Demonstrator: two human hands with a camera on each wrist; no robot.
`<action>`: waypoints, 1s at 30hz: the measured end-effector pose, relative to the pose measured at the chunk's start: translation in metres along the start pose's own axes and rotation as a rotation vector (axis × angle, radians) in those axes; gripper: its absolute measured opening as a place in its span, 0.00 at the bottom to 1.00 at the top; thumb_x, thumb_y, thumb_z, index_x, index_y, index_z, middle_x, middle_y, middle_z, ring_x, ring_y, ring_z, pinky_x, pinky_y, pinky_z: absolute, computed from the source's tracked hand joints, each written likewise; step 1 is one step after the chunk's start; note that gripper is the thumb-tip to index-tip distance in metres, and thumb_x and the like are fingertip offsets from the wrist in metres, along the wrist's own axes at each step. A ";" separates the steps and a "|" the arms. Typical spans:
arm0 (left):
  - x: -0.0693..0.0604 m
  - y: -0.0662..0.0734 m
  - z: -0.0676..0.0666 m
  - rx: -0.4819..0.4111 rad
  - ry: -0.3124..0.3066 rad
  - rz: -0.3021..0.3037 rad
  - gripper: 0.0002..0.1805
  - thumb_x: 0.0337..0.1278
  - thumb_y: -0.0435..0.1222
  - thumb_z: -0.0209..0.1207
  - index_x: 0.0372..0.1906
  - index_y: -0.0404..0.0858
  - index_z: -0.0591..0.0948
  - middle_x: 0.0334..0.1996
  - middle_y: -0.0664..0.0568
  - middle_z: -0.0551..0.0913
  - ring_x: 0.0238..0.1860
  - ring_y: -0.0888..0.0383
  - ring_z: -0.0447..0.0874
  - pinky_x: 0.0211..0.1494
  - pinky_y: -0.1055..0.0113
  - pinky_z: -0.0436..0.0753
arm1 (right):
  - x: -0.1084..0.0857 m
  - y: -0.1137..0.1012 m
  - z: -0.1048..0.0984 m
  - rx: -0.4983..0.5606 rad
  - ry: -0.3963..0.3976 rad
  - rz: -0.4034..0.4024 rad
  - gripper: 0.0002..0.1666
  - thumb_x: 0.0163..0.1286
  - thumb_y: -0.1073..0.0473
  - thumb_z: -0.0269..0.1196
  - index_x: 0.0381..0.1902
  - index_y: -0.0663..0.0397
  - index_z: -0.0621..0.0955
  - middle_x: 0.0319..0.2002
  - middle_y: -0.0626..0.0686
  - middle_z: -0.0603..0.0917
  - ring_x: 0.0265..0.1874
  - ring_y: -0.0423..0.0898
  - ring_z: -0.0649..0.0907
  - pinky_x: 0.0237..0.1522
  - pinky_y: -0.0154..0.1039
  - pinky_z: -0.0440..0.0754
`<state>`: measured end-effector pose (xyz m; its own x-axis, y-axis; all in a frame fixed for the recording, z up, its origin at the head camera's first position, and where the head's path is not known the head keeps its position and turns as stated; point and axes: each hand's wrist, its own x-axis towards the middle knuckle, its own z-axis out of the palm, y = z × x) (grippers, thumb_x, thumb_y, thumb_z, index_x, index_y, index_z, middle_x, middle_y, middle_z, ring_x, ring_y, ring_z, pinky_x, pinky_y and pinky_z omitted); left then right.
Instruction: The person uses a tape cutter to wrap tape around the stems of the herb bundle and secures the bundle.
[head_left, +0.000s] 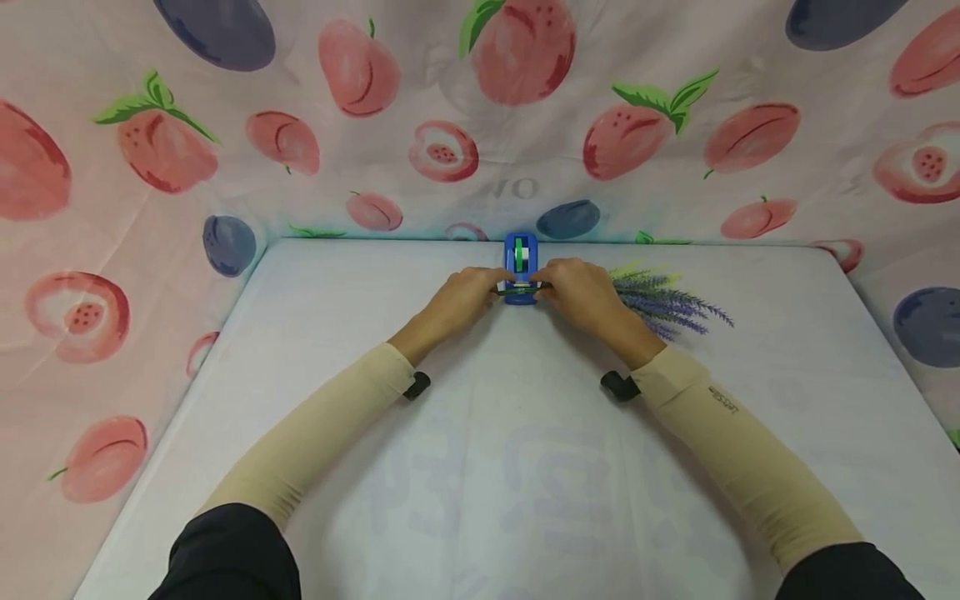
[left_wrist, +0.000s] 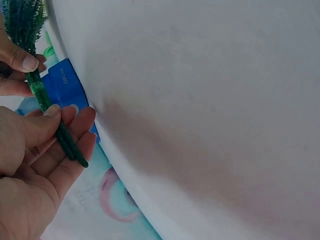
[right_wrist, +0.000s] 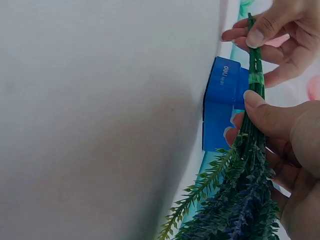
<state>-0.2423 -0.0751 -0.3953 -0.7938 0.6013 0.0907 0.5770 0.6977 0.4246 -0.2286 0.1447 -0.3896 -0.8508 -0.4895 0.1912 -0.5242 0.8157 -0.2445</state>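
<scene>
A bunch of artificial lavender (head_left: pixel 667 304) with purple and yellow-green sprigs lies across both hands, flower heads pointing right. My left hand (head_left: pixel 467 298) pinches the lower ends of its dark green stems (left_wrist: pixel 62 132) between thumb and fingers. Closer to the flowers, my right hand (head_left: pixel 585 296) grips the same stems, thumb on top. Between the hands, a band of shiny green tape (right_wrist: pixel 256 78) wraps the stems. Just behind them stands a blue tape dispenser (head_left: pixel 531 260) carrying a green roll of tape (head_left: pixel 519 254); its front is partly hidden by the stems.
The white-covered table (head_left: pixel 480 467) ends at a back edge close behind the dispenser. A fruit-printed cloth (head_left: pixel 390 167) hangs behind and at both sides. Beige sleeves (head_left: pixel 322 425) cover the forearms, with a dark wrist camera (head_left: pixel 619 386) below each wrist.
</scene>
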 end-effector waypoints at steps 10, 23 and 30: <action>-0.001 -0.002 0.004 -0.053 -0.030 -0.022 0.25 0.66 0.25 0.62 0.66 0.38 0.77 0.48 0.44 0.88 0.48 0.52 0.88 0.57 0.60 0.83 | 0.003 0.006 0.008 0.180 -0.079 0.087 0.20 0.67 0.60 0.71 0.56 0.57 0.83 0.35 0.54 0.90 0.33 0.49 0.87 0.36 0.47 0.84; -0.016 -0.011 -0.001 -0.015 -0.038 -0.100 0.17 0.67 0.28 0.62 0.59 0.36 0.81 0.45 0.45 0.89 0.50 0.51 0.86 0.57 0.56 0.82 | 0.000 0.002 0.003 0.115 -0.155 0.157 0.30 0.59 0.46 0.77 0.52 0.55 0.81 0.41 0.51 0.87 0.39 0.49 0.85 0.43 0.50 0.83; -0.029 -0.015 -0.004 0.058 -0.048 -0.105 0.07 0.65 0.27 0.64 0.43 0.35 0.88 0.42 0.47 0.87 0.47 0.53 0.84 0.53 0.58 0.83 | -0.009 0.009 -0.001 0.041 -0.171 0.059 0.34 0.57 0.40 0.76 0.55 0.54 0.84 0.52 0.53 0.86 0.57 0.56 0.81 0.62 0.56 0.75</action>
<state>-0.2290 -0.1050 -0.4007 -0.8412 0.5407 0.0046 0.5023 0.7782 0.3769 -0.2256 0.1569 -0.3930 -0.8718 -0.4897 0.0117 -0.4717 0.8329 -0.2896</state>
